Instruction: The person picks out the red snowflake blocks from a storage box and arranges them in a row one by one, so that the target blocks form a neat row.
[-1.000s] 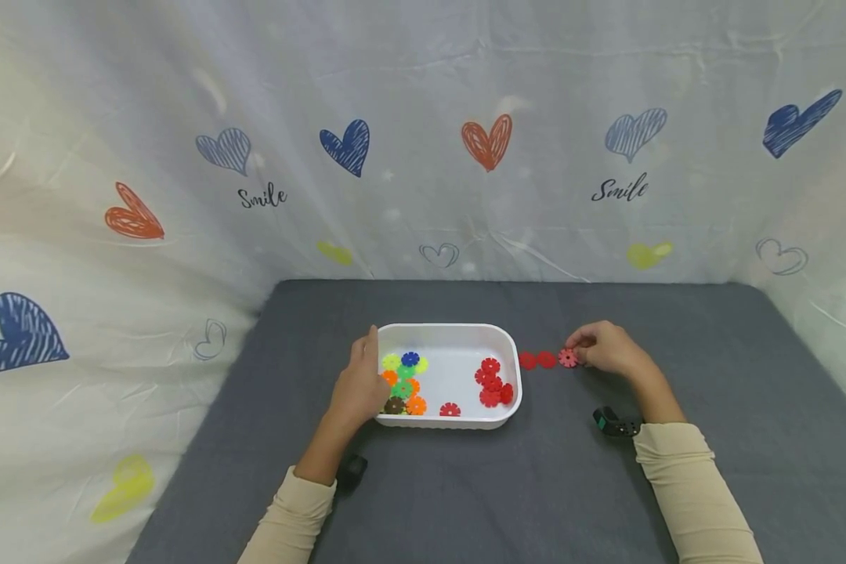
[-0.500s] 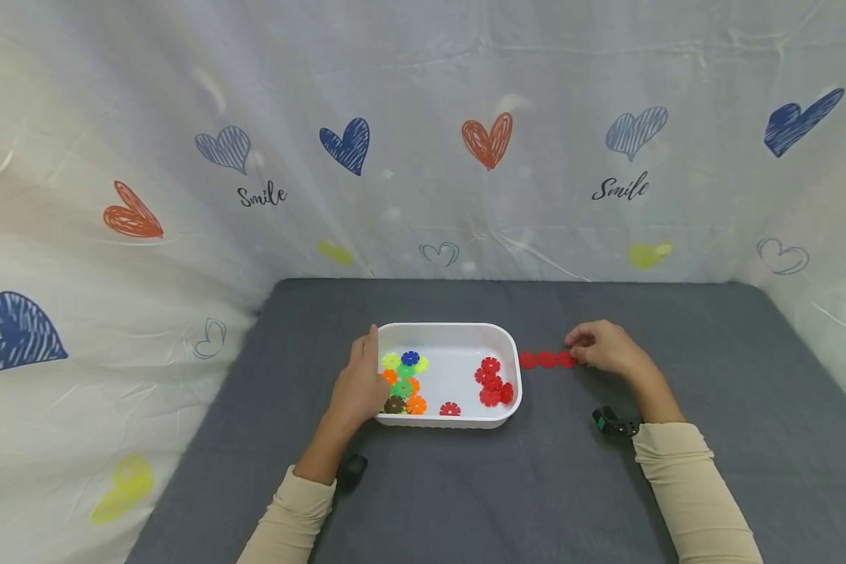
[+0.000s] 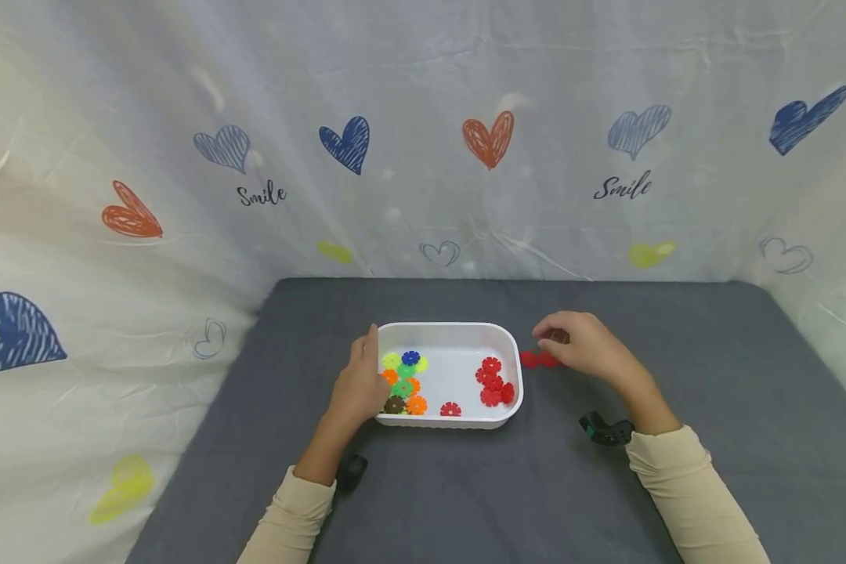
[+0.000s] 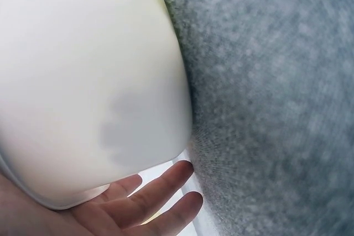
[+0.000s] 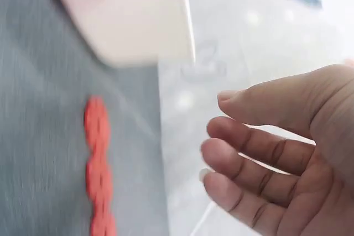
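A white plastic tray (image 3: 448, 421) stands on the table, and my left hand (image 3: 358, 385) grips its left end. In the left wrist view the fingers (image 4: 166, 183) lie against the tray's outer wall; the thumb is hidden there. Beside the tray's right end lies a row of red notched discs (image 3: 529, 359), partly covered by my right hand in the head view. The right wrist view shows three red discs (image 5: 99, 181) in line, edge to edge. My right hand (image 3: 583, 345) hovers over that row, fingers loosely bent, nothing between thumb and fingertips (image 5: 220, 153).
Inside the tray, red discs (image 3: 491, 384) cluster at the right, with one red disc (image 3: 450, 410) near the front. Mixed-colour discs (image 3: 403, 384) gather at the left. Grey cloth (image 3: 465, 493) covers the table; a printed curtain (image 3: 423, 196) hangs behind.
My right hand has let go of the third red disc at the row's right end and moved left, above the row toward the tray. The left hand and tray have stayed put.
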The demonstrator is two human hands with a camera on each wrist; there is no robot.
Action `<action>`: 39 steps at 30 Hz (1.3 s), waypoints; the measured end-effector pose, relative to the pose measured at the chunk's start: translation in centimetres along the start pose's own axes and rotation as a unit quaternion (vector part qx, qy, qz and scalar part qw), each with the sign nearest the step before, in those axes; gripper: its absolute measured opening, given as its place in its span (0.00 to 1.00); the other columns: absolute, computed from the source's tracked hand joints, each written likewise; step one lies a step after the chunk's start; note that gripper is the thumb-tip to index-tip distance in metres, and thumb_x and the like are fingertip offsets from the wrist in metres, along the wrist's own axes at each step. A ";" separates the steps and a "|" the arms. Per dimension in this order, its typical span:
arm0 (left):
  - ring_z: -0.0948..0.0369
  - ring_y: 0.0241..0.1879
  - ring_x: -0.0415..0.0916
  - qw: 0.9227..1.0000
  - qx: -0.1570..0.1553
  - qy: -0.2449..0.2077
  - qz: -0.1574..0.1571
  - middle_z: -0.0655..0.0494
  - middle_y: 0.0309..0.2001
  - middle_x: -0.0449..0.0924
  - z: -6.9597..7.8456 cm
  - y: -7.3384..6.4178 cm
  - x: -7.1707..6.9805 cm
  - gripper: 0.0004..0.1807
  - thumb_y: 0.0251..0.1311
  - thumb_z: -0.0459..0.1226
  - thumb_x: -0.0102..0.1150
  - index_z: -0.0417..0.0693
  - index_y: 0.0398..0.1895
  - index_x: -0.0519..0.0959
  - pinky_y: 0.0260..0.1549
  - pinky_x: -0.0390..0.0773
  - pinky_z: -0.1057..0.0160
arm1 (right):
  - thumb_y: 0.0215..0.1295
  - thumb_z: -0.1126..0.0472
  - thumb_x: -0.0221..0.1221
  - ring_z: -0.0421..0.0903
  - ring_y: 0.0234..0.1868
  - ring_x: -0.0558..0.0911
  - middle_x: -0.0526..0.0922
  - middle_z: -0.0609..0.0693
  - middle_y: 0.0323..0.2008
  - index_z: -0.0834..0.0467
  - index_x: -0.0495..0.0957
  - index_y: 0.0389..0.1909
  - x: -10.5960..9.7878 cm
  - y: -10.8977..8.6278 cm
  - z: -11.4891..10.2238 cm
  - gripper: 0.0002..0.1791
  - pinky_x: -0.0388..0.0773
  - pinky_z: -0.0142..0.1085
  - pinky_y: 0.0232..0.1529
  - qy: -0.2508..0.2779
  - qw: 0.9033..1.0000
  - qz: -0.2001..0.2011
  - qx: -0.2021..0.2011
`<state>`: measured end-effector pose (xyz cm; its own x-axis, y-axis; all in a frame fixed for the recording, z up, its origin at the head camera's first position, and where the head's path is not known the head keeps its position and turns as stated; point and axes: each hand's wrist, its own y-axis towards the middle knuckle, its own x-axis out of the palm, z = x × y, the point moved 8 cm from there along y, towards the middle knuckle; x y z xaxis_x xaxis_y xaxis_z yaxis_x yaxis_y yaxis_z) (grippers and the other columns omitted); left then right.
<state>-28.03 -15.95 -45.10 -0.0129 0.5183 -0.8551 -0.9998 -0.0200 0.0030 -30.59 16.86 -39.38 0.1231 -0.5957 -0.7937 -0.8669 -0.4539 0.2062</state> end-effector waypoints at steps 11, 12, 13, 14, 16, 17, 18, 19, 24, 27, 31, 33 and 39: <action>0.50 0.29 0.72 1.000 -0.006 -0.003 -0.006 0.43 0.76 0.52 -0.1 -0.1 -0.2 0.47 0.59 0.26 0.50 0.48 0.82 0.44 0.26 0.71 0.56 | 0.57 0.69 0.68 0.51 0.38 0.80 0.84 0.49 0.37 0.61 0.87 0.40 6.7 2.4 -7.8 0.09 0.79 0.41 0.41 -0.012 0.982 -0.107 -0.157; 0.49 0.29 0.73 1.000 -0.006 -0.005 -0.007 0.43 0.76 0.52 -0.1 -0.1 -0.1 0.47 0.59 0.26 0.50 0.48 0.82 0.44 0.25 0.71 0.56 | 0.58 0.68 0.68 0.51 0.37 0.80 0.84 0.50 0.37 0.61 0.87 0.40 7.6 2.5 -8.3 0.09 0.79 0.40 0.41 -0.014 0.979 -0.125 -0.158; 0.49 0.29 0.73 1.000 -0.005 -0.007 -0.006 0.43 0.76 0.52 0.0 -0.2 -0.1 0.47 0.59 0.26 0.50 0.47 0.82 0.44 0.25 0.71 0.56 | 0.58 0.67 0.68 0.50 0.37 0.80 0.83 0.49 0.36 0.60 0.87 0.40 8.6 2.5 -8.5 0.09 0.79 0.39 0.41 -0.017 0.977 -0.145 -0.159; 0.49 0.29 0.73 1.000 -0.004 -0.008 -0.005 0.43 0.75 0.52 0.0 -0.2 -0.1 0.47 0.59 0.26 0.51 0.47 0.82 0.44 0.25 0.71 0.56 | 0.58 0.66 0.69 0.48 0.36 0.79 0.83 0.48 0.36 0.59 0.87 0.40 9.5 2.5 -8.7 0.09 0.77 0.37 0.41 -0.022 0.974 -0.162 -0.158; 0.49 0.30 0.72 1.000 -0.001 -0.007 -0.004 0.42 0.75 0.52 0.0 -0.2 -0.1 0.47 0.59 0.26 0.51 0.47 0.81 0.44 0.25 0.71 0.56 | 0.57 0.66 0.69 0.45 0.35 0.77 0.81 0.47 0.34 0.57 0.87 0.39 11.2 2.5 -8.9 0.09 0.76 0.35 0.40 -0.037 0.968 -0.190 -0.160; 0.49 0.29 0.72 1.000 0.001 -0.007 -0.003 0.42 0.75 0.52 0.0 -0.2 -0.1 0.47 0.59 0.26 0.51 0.46 0.81 0.45 0.25 0.71 0.56 | 0.57 0.65 0.69 0.43 0.34 0.76 0.80 0.46 0.33 0.56 0.87 0.39 11.8 2.4 -9.0 0.09 0.75 0.34 0.40 -0.046 0.966 -0.200 -0.160; 0.49 0.29 0.72 1.000 0.002 -0.007 -0.004 0.42 0.75 0.53 0.0 -0.2 0.0 0.47 0.59 0.26 0.51 0.46 0.81 0.45 0.25 0.71 0.56 | 0.56 0.65 0.69 0.41 0.33 0.75 0.79 0.45 0.32 0.55 0.87 0.39 12.4 2.4 -9.0 0.09 0.74 0.34 0.40 -0.053 0.963 -0.208 -0.161; 0.49 0.29 0.72 1.000 0.004 -0.007 -0.004 0.42 0.75 0.53 0.0 -0.2 0.0 0.47 0.58 0.26 0.51 0.46 0.81 0.45 0.25 0.71 0.56 | 0.56 0.65 0.69 0.39 0.33 0.73 0.77 0.44 0.31 0.54 0.87 0.39 12.9 2.4 -9.0 0.09 0.73 0.33 0.40 -0.056 0.962 -0.214 -0.161; 0.50 0.27 0.72 1.000 0.008 -0.003 0.002 0.41 0.75 0.53 0.1 -0.2 -0.1 0.47 0.58 0.26 0.51 0.45 0.81 0.45 0.24 0.71 0.56 | 0.54 0.67 0.69 0.39 0.33 0.71 0.76 0.45 0.30 0.53 0.86 0.38 13.7 2.7 -9.4 0.10 0.72 0.32 0.39 -0.048 0.961 -0.221 -0.162; 0.50 0.28 0.72 1.000 0.010 -0.001 0.008 0.41 0.74 0.54 0.1 -0.2 -0.2 0.47 0.58 0.26 0.51 0.45 0.81 0.46 0.24 0.71 0.56 | 0.54 0.68 0.70 0.40 0.34 0.71 0.75 0.45 0.30 0.54 0.85 0.37 13.8 2.9 -9.5 0.10 0.72 0.32 0.41 -0.042 0.960 -0.227 -0.161; 0.51 0.26 0.71 1.000 0.012 -0.002 0.010 0.41 0.74 0.54 0.1 -0.1 -0.3 0.47 0.58 0.26 0.51 0.45 0.81 0.46 0.23 0.70 0.57 | 0.54 0.67 0.70 0.40 0.35 0.70 0.74 0.44 0.30 0.54 0.83 0.35 13.9 3.0 -9.6 0.09 0.72 0.33 0.43 -0.045 0.959 -0.225 -0.168; 0.51 0.25 0.70 1.000 0.010 -0.005 0.007 0.41 0.75 0.53 0.1 -0.1 -0.3 0.47 0.58 0.25 0.51 0.45 0.81 0.46 0.22 0.69 0.57 | 0.54 0.67 0.70 0.40 0.36 0.71 0.75 0.42 0.31 0.53 0.82 0.35 14.0 3.0 -9.6 0.10 0.72 0.33 0.44 -0.039 0.959 -0.218 -0.176; 0.51 0.26 0.71 1.000 0.004 -0.009 -0.004 0.42 0.75 0.52 0.0 -0.2 -0.2 0.48 0.58 0.26 0.51 0.46 0.81 0.44 0.22 0.69 0.57 | 0.57 0.68 0.68 0.38 0.31 0.72 0.75 0.41 0.27 0.53 0.79 0.31 14.3 2.8 -9.5 0.09 0.73 0.31 0.37 0.017 0.960 -0.221 -0.173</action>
<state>-27.83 -15.99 -44.94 -0.0041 0.5329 -0.8462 -1.0000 -0.0089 -0.0007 -26.69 0.73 -44.68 0.4623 -0.3125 -0.8298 -0.5152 -0.8563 0.0354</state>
